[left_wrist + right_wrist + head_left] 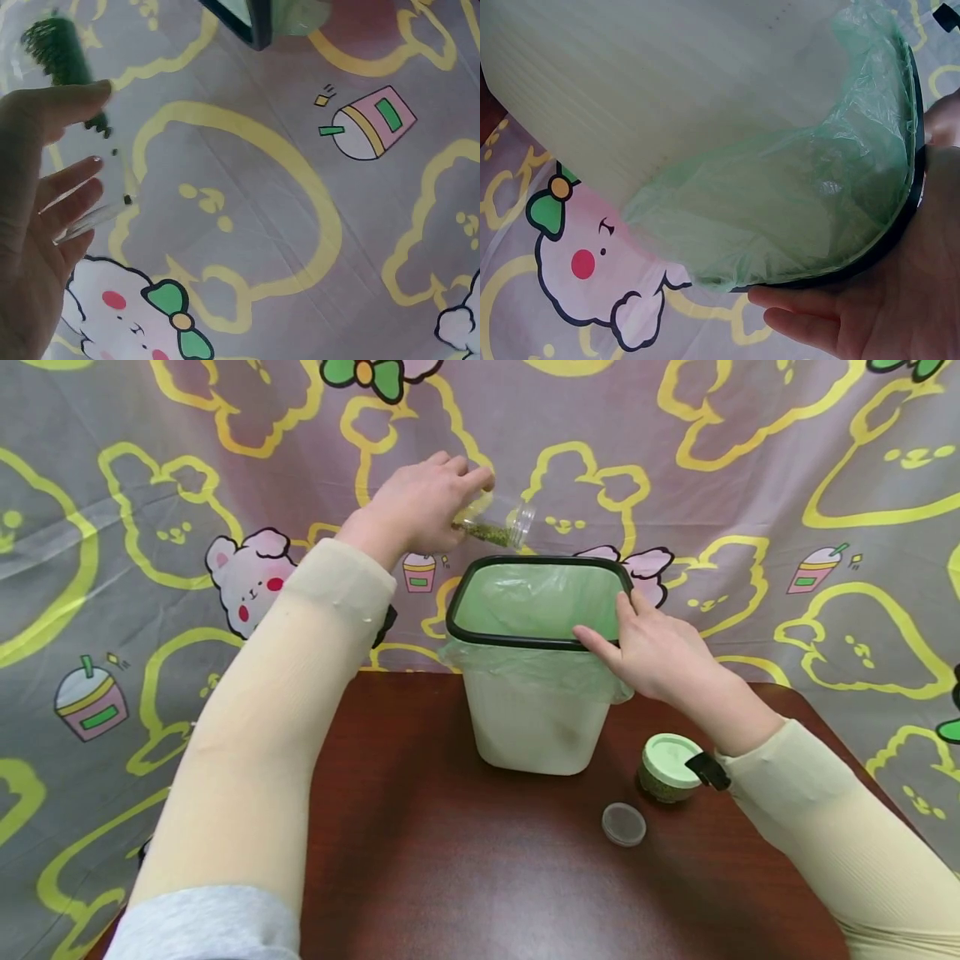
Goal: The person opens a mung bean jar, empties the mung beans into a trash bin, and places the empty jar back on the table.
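Note:
My left hand [431, 506] grips a clear jar [517, 522], tipped on its side with the mouth to the right, above the back left rim of a trash bin. Green dried bits [487, 533] lie along its lower side; in the left wrist view the bits [64, 52] show green through the clear wall. The white trash bin [536, 727] has a black rim and a light green liner bag [780, 202] folded over it. My right hand [660, 652] holds the bin's right front corner, thumb at the front rim, fingers along the right side.
A small jar with a pale green lid [670, 760] stands on the dark wooden table [450, 877], beside my right wrist. In front of it lies a round clear lid [623, 824]. A patterned curtain [750, 527] hangs right behind the table.

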